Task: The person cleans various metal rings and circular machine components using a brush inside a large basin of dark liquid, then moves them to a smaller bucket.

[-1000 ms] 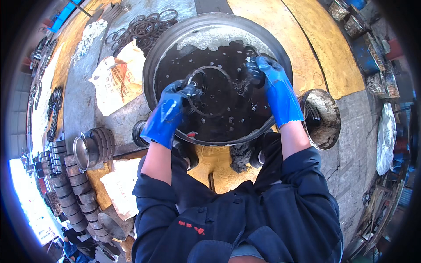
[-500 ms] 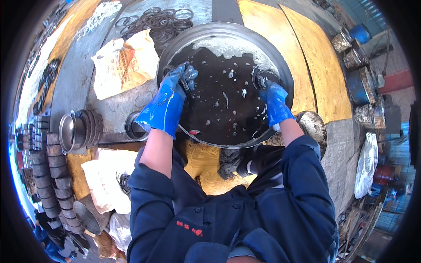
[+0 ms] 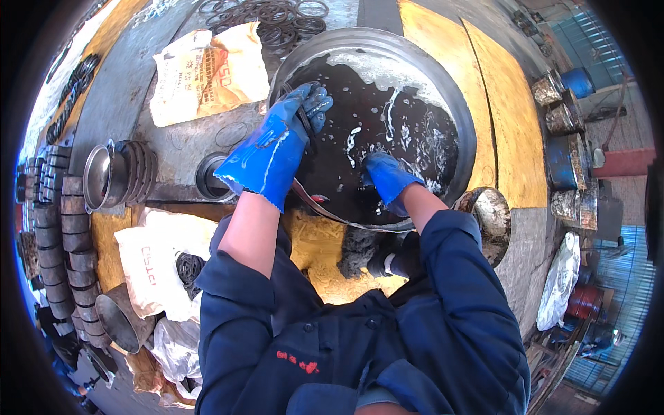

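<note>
A wide, round metal basin (image 3: 465, 131) in front of me holds dark liquid (image 3: 346, 104) with whitish foam along its far side. My left hand (image 3: 287, 135), in a blue rubber glove, is closed round a few thin black rings (image 3: 306, 126) above the basin's left part. My right hand (image 3: 389, 178), gloved the same way, reaches into the liquid near the middle. Its fingers are under the surface, so I cannot see whether it holds anything. A small red thing (image 3: 319, 198) shows at the basin's near left edge.
A heap of black rings (image 3: 277, 24) lies beyond the basin, with a printed paper sack (image 3: 207, 72) to its left. Nested metal rings (image 3: 128, 173) stand at the left. A second sack (image 3: 166, 263) lies nearer. Dirty buckets (image 3: 564, 155) line the right side.
My right hand has moved left from the basin's right side and dipped into the liquid; the ring seen in it is now out of sight. My left hand still grips its rings.
</note>
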The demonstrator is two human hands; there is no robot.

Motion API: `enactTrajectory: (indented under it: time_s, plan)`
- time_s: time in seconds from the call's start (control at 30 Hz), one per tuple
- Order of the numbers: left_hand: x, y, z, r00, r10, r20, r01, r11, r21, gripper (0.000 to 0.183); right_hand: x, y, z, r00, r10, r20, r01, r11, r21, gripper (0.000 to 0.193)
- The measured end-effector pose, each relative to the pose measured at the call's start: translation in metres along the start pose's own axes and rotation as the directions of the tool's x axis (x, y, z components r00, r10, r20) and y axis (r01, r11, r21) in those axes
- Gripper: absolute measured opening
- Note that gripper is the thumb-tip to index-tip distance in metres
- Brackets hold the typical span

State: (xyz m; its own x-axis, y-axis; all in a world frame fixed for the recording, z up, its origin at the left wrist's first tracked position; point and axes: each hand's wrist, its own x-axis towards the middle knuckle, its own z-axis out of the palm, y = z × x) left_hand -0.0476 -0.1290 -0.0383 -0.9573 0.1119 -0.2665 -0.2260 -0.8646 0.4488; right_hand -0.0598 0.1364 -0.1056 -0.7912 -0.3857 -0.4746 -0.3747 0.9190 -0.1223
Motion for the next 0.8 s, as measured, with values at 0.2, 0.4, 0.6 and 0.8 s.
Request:
enactTrajectory:
  time_s: [0.2,0.4,0.6,0.8]
  plan:
    - [-0.004,0.003,0.004,0.992,0.013,-0.124,-0.006,0.998,0.057,0.031,0.019,0.000,0.002,0.969,-0.244,0.048,0.249,0.947,-0.202,0.040]
    - [0.000,-0.004,0.007,0.989,-0.022,-0.144,0.026,0.999,0.022,0.029,0.023,-0.014,0.014,0.966,0.187,0.178,-0.154,0.970,-0.188,0.029]
    - [-0.004,-0.003,0.014,0.989,-0.029,-0.146,0.033,0.999,0.027,0.027,-0.004,-0.020,0.023,0.946,0.021,0.324,-0.003,0.999,-0.054,0.025]
    - [-0.006,-0.008,0.008,0.995,-0.028,-0.093,0.027,1.000,-0.011,0.028,-0.003,-0.013,0.005,0.961,-0.087,0.263,0.098,0.995,-0.029,0.024]
